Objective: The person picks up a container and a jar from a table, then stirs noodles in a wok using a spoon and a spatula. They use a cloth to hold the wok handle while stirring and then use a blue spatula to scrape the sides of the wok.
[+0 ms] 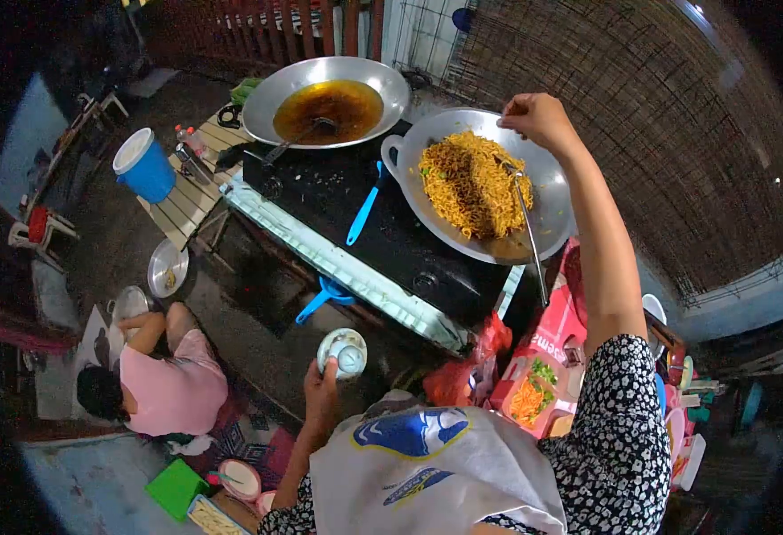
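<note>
Right hand [538,119] over noodle wok [547,192] — dish [343,355] in left [322,383]

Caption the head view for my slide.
Right hand pinched above a wok of noodles, left hand holding a small pale dish.

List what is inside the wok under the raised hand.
Noodles, with a metal utensil resting in them; the bottom of the wok beneath them is covered and unseen.

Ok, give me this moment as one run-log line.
left hand: holds small dish | right hand: fingers pinched above wok, contents unclear | noodles: metal utensil resting in them | other wok: amber liquid
</note>
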Tool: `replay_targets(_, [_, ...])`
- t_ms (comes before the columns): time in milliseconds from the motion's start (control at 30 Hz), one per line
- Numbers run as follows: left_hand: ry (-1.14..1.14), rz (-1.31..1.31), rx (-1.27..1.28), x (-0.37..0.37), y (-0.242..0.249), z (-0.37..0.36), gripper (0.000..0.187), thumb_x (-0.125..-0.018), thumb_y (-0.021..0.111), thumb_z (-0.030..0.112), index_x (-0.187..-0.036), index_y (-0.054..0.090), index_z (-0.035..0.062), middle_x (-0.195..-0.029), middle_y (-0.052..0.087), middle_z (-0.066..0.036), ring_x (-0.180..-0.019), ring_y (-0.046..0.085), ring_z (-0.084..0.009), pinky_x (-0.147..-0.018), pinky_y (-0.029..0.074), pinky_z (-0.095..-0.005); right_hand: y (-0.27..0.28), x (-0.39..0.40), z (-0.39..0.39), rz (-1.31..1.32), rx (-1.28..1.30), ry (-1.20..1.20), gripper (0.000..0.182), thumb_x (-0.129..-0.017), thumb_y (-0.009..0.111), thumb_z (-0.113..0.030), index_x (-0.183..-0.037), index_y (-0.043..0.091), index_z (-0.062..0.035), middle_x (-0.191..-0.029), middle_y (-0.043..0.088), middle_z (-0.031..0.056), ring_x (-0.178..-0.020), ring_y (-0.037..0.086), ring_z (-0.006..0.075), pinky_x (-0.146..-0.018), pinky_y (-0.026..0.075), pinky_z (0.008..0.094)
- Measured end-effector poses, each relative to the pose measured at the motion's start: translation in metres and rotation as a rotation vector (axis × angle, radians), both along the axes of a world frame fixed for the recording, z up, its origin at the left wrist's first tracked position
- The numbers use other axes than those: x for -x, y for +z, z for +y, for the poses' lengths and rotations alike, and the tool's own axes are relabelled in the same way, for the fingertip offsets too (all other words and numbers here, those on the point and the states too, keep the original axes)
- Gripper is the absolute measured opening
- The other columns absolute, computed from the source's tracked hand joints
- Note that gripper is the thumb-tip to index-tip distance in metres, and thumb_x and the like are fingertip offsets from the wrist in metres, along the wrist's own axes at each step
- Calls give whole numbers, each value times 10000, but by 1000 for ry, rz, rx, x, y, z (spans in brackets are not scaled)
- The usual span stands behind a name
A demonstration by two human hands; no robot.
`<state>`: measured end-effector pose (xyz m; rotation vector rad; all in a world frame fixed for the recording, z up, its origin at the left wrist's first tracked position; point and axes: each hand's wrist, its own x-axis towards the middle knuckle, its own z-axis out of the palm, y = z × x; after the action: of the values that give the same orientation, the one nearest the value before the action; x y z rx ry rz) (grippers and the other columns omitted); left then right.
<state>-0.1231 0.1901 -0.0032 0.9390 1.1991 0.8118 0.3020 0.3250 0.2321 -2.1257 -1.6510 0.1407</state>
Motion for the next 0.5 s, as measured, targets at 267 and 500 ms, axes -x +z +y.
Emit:
replay_targets(267, [-212, 110, 0, -16, 10, 39, 292, -891, 454, 206, -1070, 507, -19, -955, 569, -69, -857, 526, -128, -742, 414, -260, -87, -9, -33, -286, -92, 249, 136, -755, 573, -136, -854, 636, -68, -812, 619, 163, -722, 611, 295, -659, 478, 361])
replay_targets(500, [-370, -163, -2, -53, 1, 55, 283, -902, 444, 160, -1104, 486, -33, -1017, 554, -74, -903, 519, -126, -782, 412, -254, -112, 22, -52, -419, 179, -106, 486, -717, 587, -128, -1186, 498, -217, -1272, 406, 166, -1143, 409, 339, -927, 358, 397])
